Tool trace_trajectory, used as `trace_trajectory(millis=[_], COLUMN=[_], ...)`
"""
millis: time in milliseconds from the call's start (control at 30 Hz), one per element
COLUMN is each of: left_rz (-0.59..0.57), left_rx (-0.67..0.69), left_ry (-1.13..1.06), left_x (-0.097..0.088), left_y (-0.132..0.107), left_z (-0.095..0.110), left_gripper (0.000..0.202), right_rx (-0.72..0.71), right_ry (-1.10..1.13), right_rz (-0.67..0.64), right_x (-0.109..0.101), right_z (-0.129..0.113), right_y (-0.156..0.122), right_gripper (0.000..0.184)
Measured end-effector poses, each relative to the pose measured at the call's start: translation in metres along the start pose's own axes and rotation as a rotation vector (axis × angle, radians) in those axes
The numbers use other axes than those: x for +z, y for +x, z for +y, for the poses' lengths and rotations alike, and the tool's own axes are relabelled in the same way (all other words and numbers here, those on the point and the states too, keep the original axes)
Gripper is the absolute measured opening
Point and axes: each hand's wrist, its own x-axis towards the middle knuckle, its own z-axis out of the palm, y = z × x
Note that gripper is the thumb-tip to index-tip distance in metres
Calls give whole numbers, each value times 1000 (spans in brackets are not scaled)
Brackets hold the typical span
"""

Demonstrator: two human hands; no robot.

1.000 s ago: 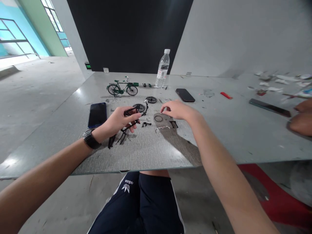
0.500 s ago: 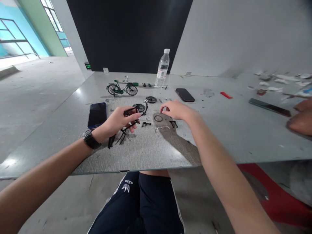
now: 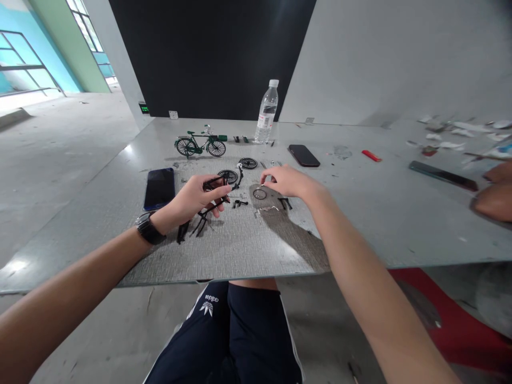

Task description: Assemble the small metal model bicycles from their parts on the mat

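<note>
My left hand is closed on a black model bicycle frame, its fork end pointing up and right. My right hand hovers over the table with thumb and forefinger pinched; a tiny pale part seems to be at the tips, too small to name. Below it lie a thin black ring, a chain-like silver strip and a black forked part. Two spoked wheels rest beyond the frame, one partly behind it. Between my hands is a small black bracket-like part.
A finished green model bicycle stands at the back left. A water bottle, a phone, another phone and a red cutter-like object are around. Another person's hand rests at the far right.
My right hand has shifted very slightly left, its fingertips still pinched. My left hand and the bicycle frame have stayed in place.
</note>
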Motion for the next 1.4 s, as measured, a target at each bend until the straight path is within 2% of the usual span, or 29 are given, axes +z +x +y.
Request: trace_trajectory(millis=[433, 800, 1000, 1200, 1300, 1400], left_rz=[-8, 7, 46, 190, 240, 263], left_rx=[10, 9, 38, -11, -10, -1], left_ry=[-8, -22, -57, -132, -162, -168], left_x=[-2, -2, -2, 1, 2, 2], left_y=[1, 1, 3, 4, 4, 5], left_z=[-2, -5, -5, 3, 4, 3], left_gripper=[24, 26, 23, 14, 12, 10], right_rx=[-13, -47, -187, -310, -348, -348], right_ry=[39, 78, 151, 243, 317, 320], right_rz=[-39, -21, 36, 199, 282, 298], right_x=[0, -1, -6, -8, -9, -9], right_z=[-3, -6, -20, -31, -38, -38], right_y=[-1, -3, -8, -13, -17, -17], right_gripper=[27, 25, 23, 21, 23, 24])
